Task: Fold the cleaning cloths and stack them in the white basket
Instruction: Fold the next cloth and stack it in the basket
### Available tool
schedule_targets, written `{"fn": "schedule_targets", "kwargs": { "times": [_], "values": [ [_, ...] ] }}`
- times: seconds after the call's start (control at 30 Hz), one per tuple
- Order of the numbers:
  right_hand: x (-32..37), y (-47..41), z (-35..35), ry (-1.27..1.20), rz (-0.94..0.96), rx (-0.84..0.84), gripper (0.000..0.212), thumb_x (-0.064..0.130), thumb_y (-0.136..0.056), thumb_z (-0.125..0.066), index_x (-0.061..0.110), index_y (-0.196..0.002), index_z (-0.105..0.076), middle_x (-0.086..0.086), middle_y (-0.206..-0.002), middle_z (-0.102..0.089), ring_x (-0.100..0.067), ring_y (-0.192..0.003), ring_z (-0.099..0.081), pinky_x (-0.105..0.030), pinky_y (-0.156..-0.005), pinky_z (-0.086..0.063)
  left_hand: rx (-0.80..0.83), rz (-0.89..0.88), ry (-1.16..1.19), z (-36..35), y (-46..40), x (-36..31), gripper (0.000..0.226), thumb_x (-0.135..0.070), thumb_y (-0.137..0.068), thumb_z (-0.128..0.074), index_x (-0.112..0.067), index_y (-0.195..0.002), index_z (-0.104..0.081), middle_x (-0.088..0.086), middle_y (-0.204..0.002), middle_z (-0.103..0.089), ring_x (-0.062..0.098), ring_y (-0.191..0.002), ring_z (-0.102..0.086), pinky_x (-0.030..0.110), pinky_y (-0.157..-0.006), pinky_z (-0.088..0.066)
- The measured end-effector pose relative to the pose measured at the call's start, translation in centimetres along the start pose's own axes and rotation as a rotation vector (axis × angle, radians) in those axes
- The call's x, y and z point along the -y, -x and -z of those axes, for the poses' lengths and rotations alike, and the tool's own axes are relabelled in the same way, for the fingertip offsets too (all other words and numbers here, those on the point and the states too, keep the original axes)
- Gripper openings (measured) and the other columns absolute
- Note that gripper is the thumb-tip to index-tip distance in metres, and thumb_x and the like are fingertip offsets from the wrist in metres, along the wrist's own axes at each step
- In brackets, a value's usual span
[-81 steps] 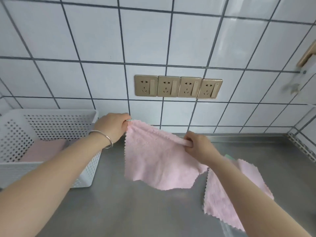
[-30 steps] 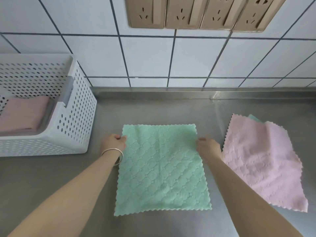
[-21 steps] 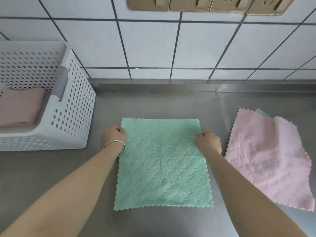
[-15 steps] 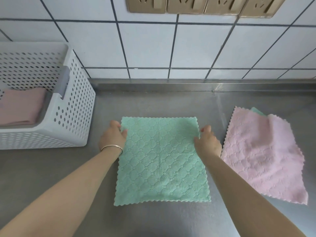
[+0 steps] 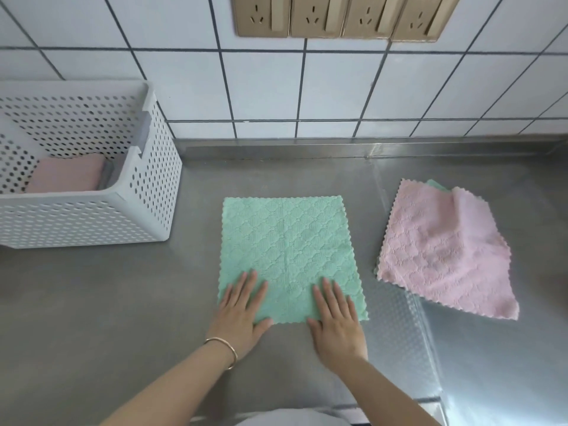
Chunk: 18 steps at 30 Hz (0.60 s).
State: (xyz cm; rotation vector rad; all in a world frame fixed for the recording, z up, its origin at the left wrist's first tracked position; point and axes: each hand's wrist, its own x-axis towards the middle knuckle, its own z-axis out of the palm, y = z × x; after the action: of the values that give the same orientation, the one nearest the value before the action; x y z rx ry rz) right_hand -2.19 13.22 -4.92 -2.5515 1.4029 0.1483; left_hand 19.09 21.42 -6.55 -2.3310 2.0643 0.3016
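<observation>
Green cloth [image 5: 287, 256] lies spread right of the white basket [image 5: 144, 210], both hands, left [image 5: 241, 312] and right [image 5: 333, 318], flat-fingered on its near edge, seemingly smoothing it for folding.

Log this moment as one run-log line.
green cloth: flat, unfolded on counter | left hand, right hand: flat on its near edge | pink cloth: waiting right | white basket: one folded pink cloth
</observation>
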Motion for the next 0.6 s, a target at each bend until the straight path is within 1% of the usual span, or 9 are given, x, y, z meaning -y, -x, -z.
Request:
{"fn": "schedule_targets", "kwargs": {
  "times": [0.07, 0.13, 0.2, 0.27, 0.3, 0.37, 0.43, 0.53, 0.6],
  "values": [
    [-1.7, 0.5, 0.1, 0.025, 0.010, -0.004, 0.057, 0.045, -0.098, -0.012, 0.019, -0.146, -0.025, 0.004, -0.150, -0.028, -0.016, -0.145, -0.003, -0.032, -0.113, -0.004, -0.006, -0.063, -0.029, 0.0, 0.2, 1.3, 0.077, -0.063, -0.087, -0.025, -0.023, -0.149, -0.004, 0.003, -0.157, 0.007, 0.019, -0.145, 0.007, 0.033, -0.113, -0.002],
    [-3.1, 0.7, 0.7, 0.037, 0.057, -0.041, 0.054, 0.043, -0.094, -0.026, 0.015, -0.137, -0.044, 0.003, -0.144, -0.042, -0.015, -0.138, -0.027, -0.029, -0.112, -0.009, -0.037, -0.116, -0.043, 0.3, 0.2, 2.0, 0.073, -0.063, -0.088, -0.021, -0.020, -0.147, -0.020, 0.005, -0.157, -0.010, 0.020, -0.144, -0.003, 0.032, -0.113, -0.013],
    [-4.1, 0.5, 1.1, 0.035, 0.136, -0.094, 0.049, 0.030, -0.085, -0.037, 0.010, -0.122, -0.061, -0.003, -0.132, -0.057, -0.020, -0.123, -0.053, -0.030, -0.107, -0.033, -0.064, -0.163, -0.041, 1.2, 0.3, 2.5, 0.063, -0.058, -0.087, -0.027, -0.017, -0.132, -0.040, 0.006, -0.143, -0.043, 0.021, -0.135, -0.025, 0.030, -0.102, -0.041],
    [-4.8, 0.1, 1.6, 0.025, 0.216, -0.158, 0.042, 0.010, -0.075, -0.045, 0.006, -0.109, -0.069, -0.008, -0.119, -0.065, -0.025, -0.106, -0.066, -0.033, -0.085, -0.054, -0.078, -0.217, -0.017, 2.1, 0.6, 2.9, 0.047, -0.046, -0.088, -0.033, -0.017, -0.122, -0.045, 0.005, -0.128, -0.058, 0.019, -0.125, -0.037, 0.031, -0.086, -0.054],
    [-5.1, 0.0, 1.9, 0.019, 0.238, -0.167, 0.040, 0.002, -0.067, -0.056, 0.006, -0.105, -0.071, -0.009, -0.115, -0.067, -0.025, -0.102, -0.068, -0.034, -0.077, -0.057, -0.078, -0.250, 0.002, 2.5, 0.7, 3.2, 0.043, -0.038, -0.084, -0.044, -0.016, -0.121, -0.046, 0.004, -0.125, -0.060, 0.019, -0.123, -0.042, 0.030, -0.083, -0.056],
    [-5.5, -0.2, 2.5, 0.025, 0.240, -0.139, 0.058, -0.009, -0.043, -0.078, 0.009, -0.098, -0.073, -0.005, -0.108, -0.071, -0.022, -0.094, -0.070, -0.030, -0.067, -0.058, -0.025, -0.295, 0.057, 2.9, 0.8, 3.9, 0.063, -0.020, -0.059, -0.073, -0.015, -0.118, -0.050, 0.002, -0.122, -0.063, 0.019, -0.117, -0.056, 0.026, -0.078, -0.056],
    [-5.5, -0.5, 3.0, -0.029, 0.167, -0.142, 0.063, -0.013, -0.033, -0.082, 0.011, -0.091, -0.075, -0.002, -0.100, -0.072, -0.020, -0.085, -0.071, -0.027, -0.059, -0.057, 0.024, -0.250, 0.096, 3.1, 0.7, 4.4, 0.080, -0.007, -0.037, -0.085, -0.014, -0.112, -0.060, -0.001, -0.117, -0.066, 0.016, -0.105, -0.065, 0.023, -0.077, -0.054],
    [-5.3, -1.0, 3.5, -0.151, 0.054, -0.226, 0.053, -0.018, -0.039, -0.079, 0.012, -0.082, -0.077, 0.000, -0.088, -0.074, -0.023, -0.077, -0.070, -0.031, -0.057, -0.057, -0.108, -0.213, 0.164, 3.1, 1.0, 4.8, 0.068, 0.009, -0.040, -0.077, -0.016, -0.104, -0.069, -0.002, -0.107, -0.071, 0.015, -0.092, -0.070, 0.026, -0.069, -0.055],
    [-5.4, -0.9, 4.2, -0.240, -0.005, -0.205, 0.043, -0.017, -0.055, -0.071, 0.015, -0.083, -0.077, 0.001, -0.086, -0.073, -0.026, -0.083, -0.068, -0.033, -0.067, -0.054, -0.122, -0.144, 0.214, 4.2, 1.6, 4.8, 0.055, 0.005, -0.052, -0.058, -0.021, -0.099, -0.070, -0.005, -0.097, -0.073, 0.012, -0.076, -0.072, 0.023, -0.057, -0.055]
  ]
}}
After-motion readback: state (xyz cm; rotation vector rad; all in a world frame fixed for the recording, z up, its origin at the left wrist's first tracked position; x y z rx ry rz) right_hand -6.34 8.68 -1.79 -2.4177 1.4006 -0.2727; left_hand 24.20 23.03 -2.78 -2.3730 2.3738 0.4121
